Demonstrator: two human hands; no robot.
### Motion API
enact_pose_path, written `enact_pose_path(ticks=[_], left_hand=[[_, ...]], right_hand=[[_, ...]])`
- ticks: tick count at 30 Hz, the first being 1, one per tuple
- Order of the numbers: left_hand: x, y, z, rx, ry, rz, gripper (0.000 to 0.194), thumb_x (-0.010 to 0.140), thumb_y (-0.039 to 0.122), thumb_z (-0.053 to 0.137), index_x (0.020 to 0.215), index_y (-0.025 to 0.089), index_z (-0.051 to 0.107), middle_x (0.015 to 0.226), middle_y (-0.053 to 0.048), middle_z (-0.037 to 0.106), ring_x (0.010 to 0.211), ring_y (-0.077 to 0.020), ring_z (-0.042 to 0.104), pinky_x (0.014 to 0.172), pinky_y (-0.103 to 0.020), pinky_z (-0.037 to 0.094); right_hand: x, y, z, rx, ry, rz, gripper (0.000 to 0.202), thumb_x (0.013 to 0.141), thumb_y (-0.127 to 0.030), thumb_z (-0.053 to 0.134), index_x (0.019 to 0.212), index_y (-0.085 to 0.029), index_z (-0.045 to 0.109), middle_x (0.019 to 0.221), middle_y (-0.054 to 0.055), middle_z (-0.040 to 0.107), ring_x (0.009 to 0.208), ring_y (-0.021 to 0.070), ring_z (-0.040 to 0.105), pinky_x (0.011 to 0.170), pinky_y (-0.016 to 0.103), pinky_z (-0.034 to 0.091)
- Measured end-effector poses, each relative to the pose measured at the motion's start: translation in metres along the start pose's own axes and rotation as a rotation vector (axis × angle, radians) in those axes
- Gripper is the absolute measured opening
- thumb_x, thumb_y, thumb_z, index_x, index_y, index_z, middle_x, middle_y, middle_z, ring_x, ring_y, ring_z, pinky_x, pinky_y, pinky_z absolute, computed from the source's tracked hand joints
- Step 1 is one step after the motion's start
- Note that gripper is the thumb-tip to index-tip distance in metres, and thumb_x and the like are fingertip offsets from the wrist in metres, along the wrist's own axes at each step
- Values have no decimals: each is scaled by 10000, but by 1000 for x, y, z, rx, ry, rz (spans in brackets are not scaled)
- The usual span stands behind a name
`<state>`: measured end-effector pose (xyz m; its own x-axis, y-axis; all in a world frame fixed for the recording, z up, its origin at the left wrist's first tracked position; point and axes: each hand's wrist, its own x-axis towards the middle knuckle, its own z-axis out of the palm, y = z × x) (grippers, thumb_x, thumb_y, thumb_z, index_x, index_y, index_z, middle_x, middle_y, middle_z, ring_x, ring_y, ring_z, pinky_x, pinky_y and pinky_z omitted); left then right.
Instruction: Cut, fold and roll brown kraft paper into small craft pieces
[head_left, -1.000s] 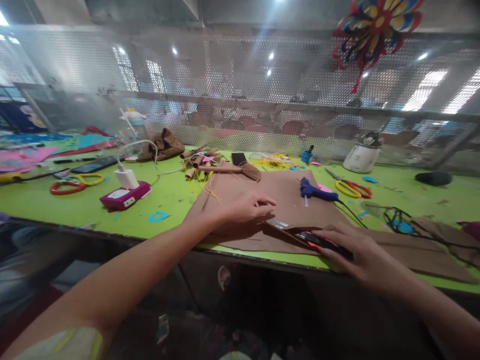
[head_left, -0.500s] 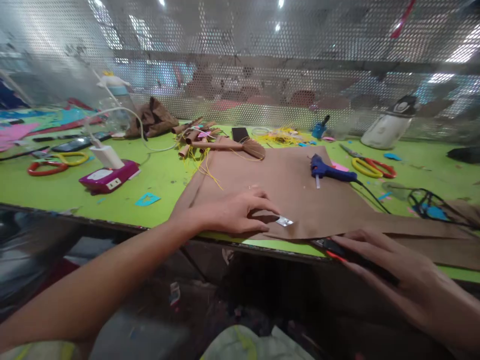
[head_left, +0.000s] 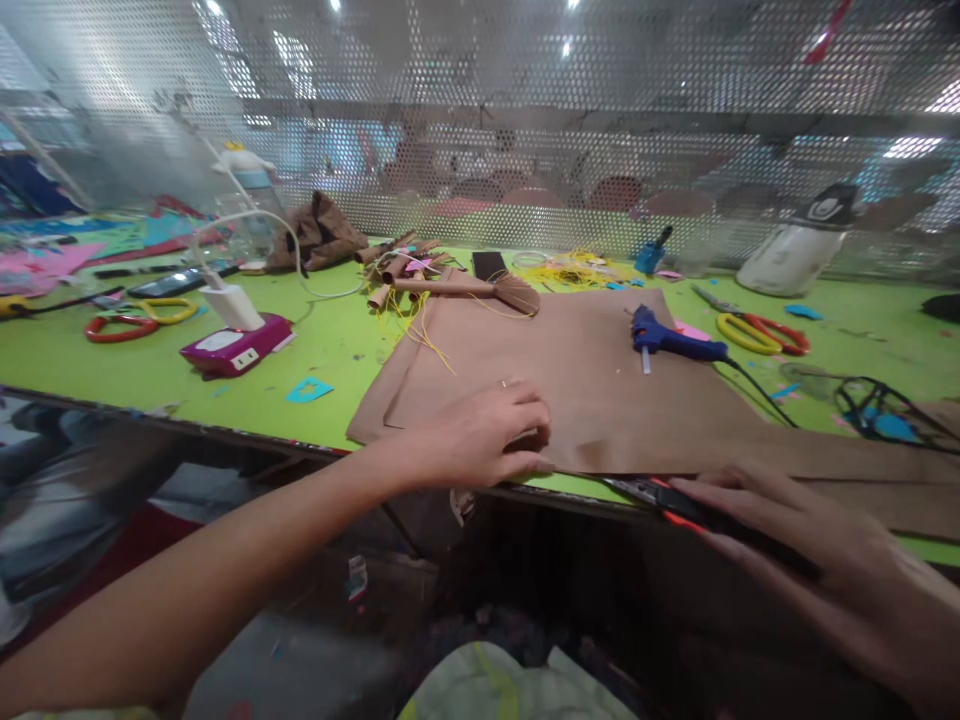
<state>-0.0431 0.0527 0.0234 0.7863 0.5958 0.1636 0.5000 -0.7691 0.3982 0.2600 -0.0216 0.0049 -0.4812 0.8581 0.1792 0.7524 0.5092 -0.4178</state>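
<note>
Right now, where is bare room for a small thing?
The brown paper between your left hand and blue glue gun looks free; so does green tabletop between the purple socket and paper tubes. Tubes and yellow strings crowd the back.

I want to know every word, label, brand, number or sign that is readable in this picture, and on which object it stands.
No text can be read.
White bottle: a pale mark on its dark lid, too blurred to make out.
Magenta power adapter: no readable print.
Cutter in the right hand: no legible marking.
</note>
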Motion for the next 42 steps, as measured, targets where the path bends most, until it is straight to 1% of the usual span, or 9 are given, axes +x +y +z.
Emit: enact_pose_path(ticks=[3, 7, 12, 20, 28, 32, 36, 38, 42], left_hand=[[0, 3, 2, -9, 14, -29, 139, 844, 288, 520, 862, 158, 566, 991, -83, 559, 930, -183, 516, 847, -304, 394], [0, 4, 5, -20, 35, -51, 100, 837, 252, 523, 846, 156, 551, 980, -78, 555, 941, -180, 507, 853, -302, 389], [-2, 2, 7, -56, 54, -27, 111, 847, 241, 514, 886, 155, 573, 999, -83, 547, 966, -179, 501, 883, -309, 385], [-3, -4, 10, -116, 63, 83, 246, 888, 279, 476, 1037, 258, 670, 1061, -89, 556, 1000, -169, 507, 912, -303, 380], [-5, -10, 6, 24, 1, 141, 297, 907, 274, 430, 1119, 248, 638, 1128, -103, 575, 1029, -187, 469, 947, -343, 346], [-6, -10, 5, -2, -9, 140, 306, 911, 275, 420, 1138, 247, 622, 1145, -102, 572, 1036, -185, 473, 964, -349, 321], [-8, -6, 0, -90, -28, 123, 348, 922, 274, 393, 1236, 228, 535, 1174, -90, 565, 1080, -172, 467, 981, -328, 298], [-5, -3, -2, -115, -25, 82, 331, 912, 305, 418, 1197, 209, 556, 1140, -86, 579, 1069, -175, 473, 960, -313, 313], [12, -1, 1, -51, -46, -20, 267, 838, 386, 536, 905, 153, 647, 931, -77, 586, 905, -179, 508, 821, -280, 382]], right_hand=[[-2, -3, -4, -1, -129, 2, 381, 896, -356, 433, 1274, -321, 471, 1216, 55, 516, 1092, 210, 535, 880, 314, 484], [8, -5, -5, 33, -175, -58, 400, 905, -327, 423, 1305, -323, 434, 1173, 60, 524, 1034, 194, 561, 819, 285, 504], [20, -5, -6, 56, -154, -151, 388, 895, -297, 440, 1280, -281, 484, 1123, 91, 551, 998, 221, 579, 792, 318, 512], [21, -7, -8, 70, -192, -143, 394, 904, -273, 428, 1297, -275, 464, 1165, 99, 529, 1042, 236, 558, 862, 358, 485], [17, -8, -8, 26, -212, -133, 386, 907, -269, 425, 1291, -280, 461, 1138, 111, 519, 1013, 230, 565, 843, 344, 489], [17, -10, -6, 19, -189, -132, 392, 896, -265, 434, 1285, -295, 464, 1139, 111, 529, 1037, 255, 559, 844, 362, 494], [19, -12, -6, 9, -161, -154, 381, 897, -240, 431, 1272, -296, 464, 1188, 109, 505, 1095, 251, 529, 892, 362, 470], [20, -12, -6, 7, -153, -170, 371, 900, -230, 421, 1264, -284, 474, 1165, 112, 514, 1069, 242, 543, 865, 352, 481], [20, -11, -6, 3, -111, -188, 355, 893, -238, 428, 1235, -269, 515, 1057, 103, 559, 953, 223, 587, 775, 324, 506]])
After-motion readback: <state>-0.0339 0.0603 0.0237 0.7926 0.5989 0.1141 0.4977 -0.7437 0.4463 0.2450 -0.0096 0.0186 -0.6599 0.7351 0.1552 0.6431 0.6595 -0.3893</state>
